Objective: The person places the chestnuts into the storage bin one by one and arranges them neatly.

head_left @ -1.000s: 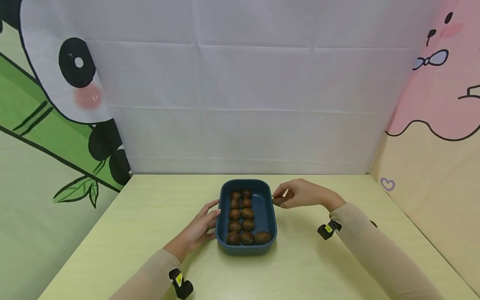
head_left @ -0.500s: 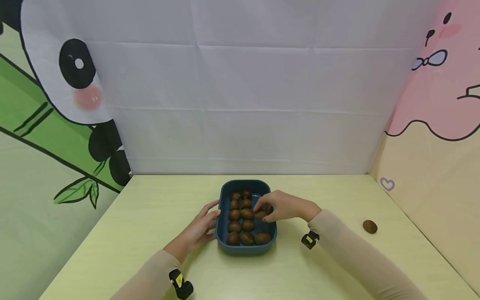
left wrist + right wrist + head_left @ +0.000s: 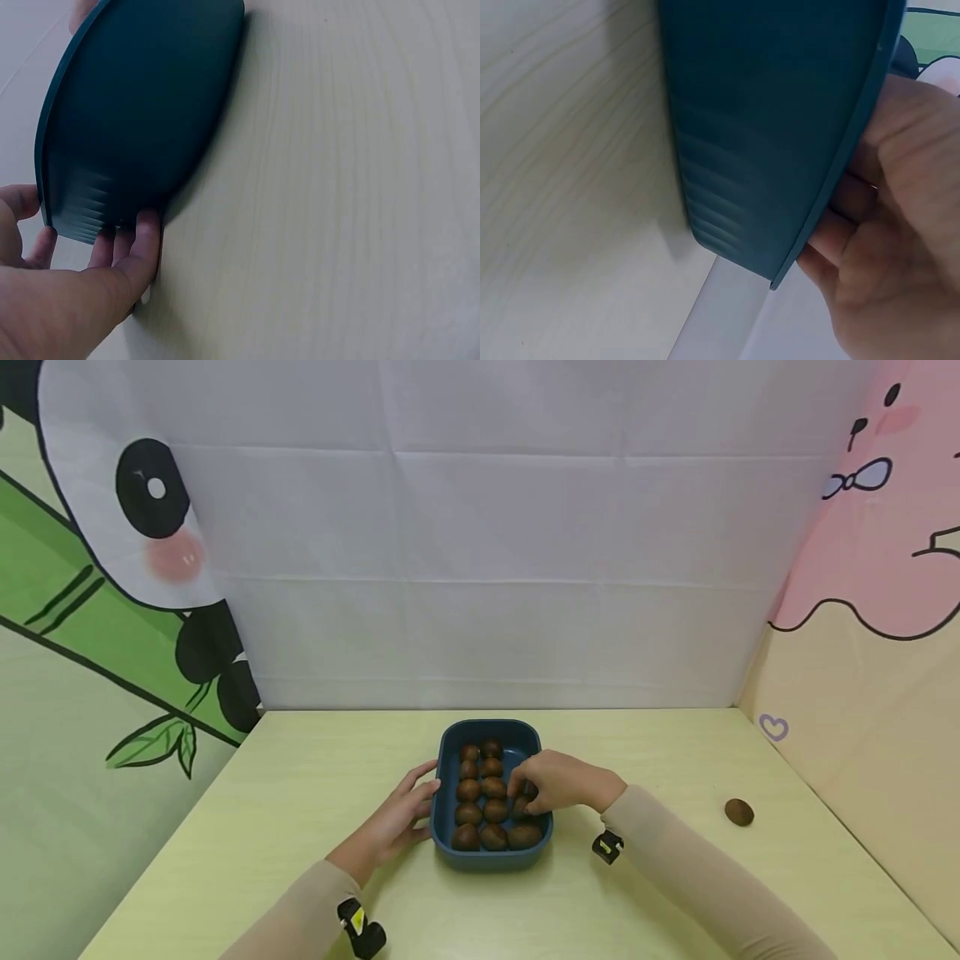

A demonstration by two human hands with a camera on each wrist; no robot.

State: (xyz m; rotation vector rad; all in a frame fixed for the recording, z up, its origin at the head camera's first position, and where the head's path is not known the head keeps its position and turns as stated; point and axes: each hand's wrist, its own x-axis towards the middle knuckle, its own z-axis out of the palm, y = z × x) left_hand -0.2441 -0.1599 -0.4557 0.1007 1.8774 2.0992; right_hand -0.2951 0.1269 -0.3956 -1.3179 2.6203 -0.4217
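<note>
A dark blue rectangular box (image 3: 491, 860) stands on the table, holding several brown chestnuts in rows. My left hand (image 3: 397, 818) rests against the box's left side; in the left wrist view its fingertips (image 3: 148, 221) touch the outer wall. Reaching over the right rim, my right hand (image 3: 566, 781) pinches a chestnut (image 3: 519, 807) low inside the box, just behind the front-right chestnut (image 3: 524, 836). That pinched chestnut is partly covered by the fingers. In the right wrist view the box wall (image 3: 757, 135) hides the fingertips and the chestnut.
A single chestnut (image 3: 738, 812) lies on the pale wooden table (image 3: 637, 893) to the right, beyond the right forearm. White cloth (image 3: 495, 568) hangs behind the table. Cartoon-printed panels flank both sides.
My right hand has carried a chestnut from outside the right rim into the box, then lowered it toward the front. The left hand and the box have stayed in place.
</note>
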